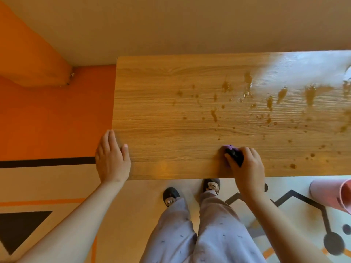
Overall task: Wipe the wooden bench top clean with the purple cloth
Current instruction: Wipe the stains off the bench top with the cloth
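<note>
Quick pass on my head feed: wooden counter (171, 111) fills the middle and right of the frame, its left end at centre-left. My right hand (247, 166) is at the near edge, right of centre, grip closed around the bunched purple cloth (230, 149), pressing it on the counter top; purple shows past the fingertips, and the part under the fingers looks dark. My left hand (112, 158) sits at the near left corner, grip open, fingers straight along the counter's left edge, thumb lying on the top. Brown splashes (214, 114) scatter across the centre-right and right of the wood, apart from the cloth, densest toward the upper right. A pale wet sheen (303, 69) covers the far right corner. Below the counter edge: light patterned trousers (218, 234), two dark slippers (171, 196) with a small animal figure on each, standing on a patterned floor (57, 186) in orange, beige and black. A pink roll (330, 194) lies at the right edge, on the floor, partly cut off.
</note>
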Available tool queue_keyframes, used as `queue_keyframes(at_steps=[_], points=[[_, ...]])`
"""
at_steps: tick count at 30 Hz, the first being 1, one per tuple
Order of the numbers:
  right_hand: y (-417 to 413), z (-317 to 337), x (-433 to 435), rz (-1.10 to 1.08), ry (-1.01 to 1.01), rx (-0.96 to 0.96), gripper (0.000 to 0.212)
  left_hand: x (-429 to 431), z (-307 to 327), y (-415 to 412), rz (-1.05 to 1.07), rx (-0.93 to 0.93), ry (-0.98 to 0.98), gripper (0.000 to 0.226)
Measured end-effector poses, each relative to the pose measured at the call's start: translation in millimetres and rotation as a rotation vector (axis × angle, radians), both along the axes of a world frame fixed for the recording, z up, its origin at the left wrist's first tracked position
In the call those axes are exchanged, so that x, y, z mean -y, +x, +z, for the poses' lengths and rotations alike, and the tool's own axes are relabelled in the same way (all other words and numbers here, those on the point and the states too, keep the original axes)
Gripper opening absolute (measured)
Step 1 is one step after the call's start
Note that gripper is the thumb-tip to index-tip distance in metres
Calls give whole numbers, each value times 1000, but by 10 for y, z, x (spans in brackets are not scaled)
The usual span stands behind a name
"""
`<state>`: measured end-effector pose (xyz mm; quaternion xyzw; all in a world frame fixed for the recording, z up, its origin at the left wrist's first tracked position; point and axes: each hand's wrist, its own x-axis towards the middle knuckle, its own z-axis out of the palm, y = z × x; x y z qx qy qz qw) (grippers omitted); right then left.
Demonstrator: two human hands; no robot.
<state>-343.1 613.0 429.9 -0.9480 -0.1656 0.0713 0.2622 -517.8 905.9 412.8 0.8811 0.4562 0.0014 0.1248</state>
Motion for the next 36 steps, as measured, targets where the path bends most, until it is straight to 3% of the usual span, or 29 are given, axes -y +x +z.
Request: queue_keyframes(at_steps=[4, 8, 12, 19, 23, 28, 32, 36], points=[[-248, 13, -343, -23, -21, 5, 24, 77, -106, 375, -241, 61, -47, 61], [-675, -104, -1134, 256, -2, 48, 27, 118, -199, 463, -198, 82, -27, 64], [-530, -102, -1357, 304, 26, 65, 22, 120, -197, 459, -189, 118, -1, 63], [170, -45, -378, -172, 21, 11, 24, 137, -191, 470, -172, 140, 1, 63], [43, -41, -390, -340, 12, -20, 20, 114, -205, 469, -169, 156, 3, 63], [-532, -110, -1265, -26, 110, -74, 23, 115, -196, 473, -176, 133, 16, 63], [-522, -95, -1726, 209, 86, 30, 28, 116, -208, 470, -174, 126, 24, 62], [-85, -89, -1431, 72, 109, 2, 25, 117, -214, 462, -180, 124, 25, 62]])
